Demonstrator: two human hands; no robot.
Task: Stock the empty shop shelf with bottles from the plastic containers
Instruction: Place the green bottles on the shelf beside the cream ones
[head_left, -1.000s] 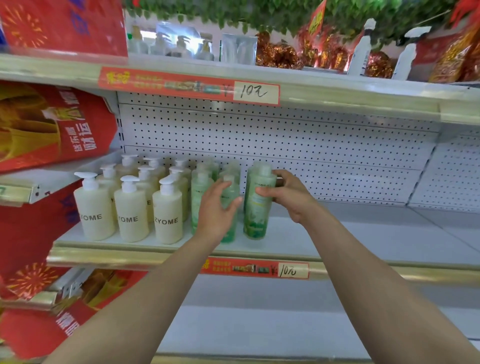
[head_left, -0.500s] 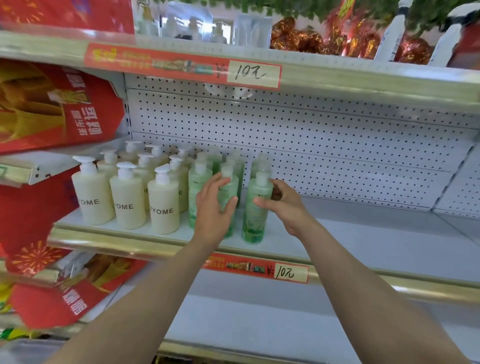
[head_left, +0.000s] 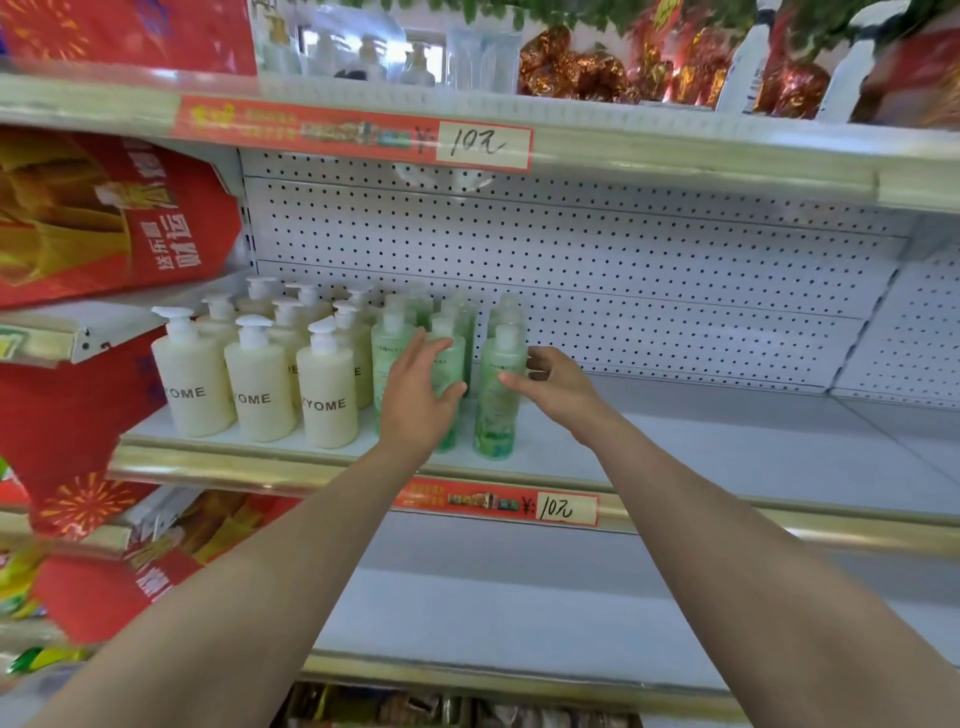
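Note:
The white shop shelf (head_left: 727, 447) holds rows of cream pump bottles (head_left: 327, 400) at its left and a cluster of green bottles (head_left: 462, 317) beside them. My left hand (head_left: 415, 400) is curled round a front green bottle (head_left: 451, 358), which stands upright on the shelf. My right hand (head_left: 553, 387) holds the rightmost front green bottle (head_left: 493, 415), thumb on its front and fingers behind it. That bottle also stands upright at the shelf's front edge. To the right of the green bottles the shelf is bare.
A perforated white back panel (head_left: 623, 270) closes the shelf behind. The shelf above (head_left: 675, 150) carries bottles and foil-wrapped goods, with a red price strip (head_left: 353, 130). Red gift boxes (head_left: 104, 218) crowd the left side. A lower white shelf (head_left: 519, 613) lies beneath my arms.
Both hands have stayed on the two front green bottles, and the right one now stands slightly nearer the shelf's front. My view has shifted a little, so the shelf sits lower in frame.

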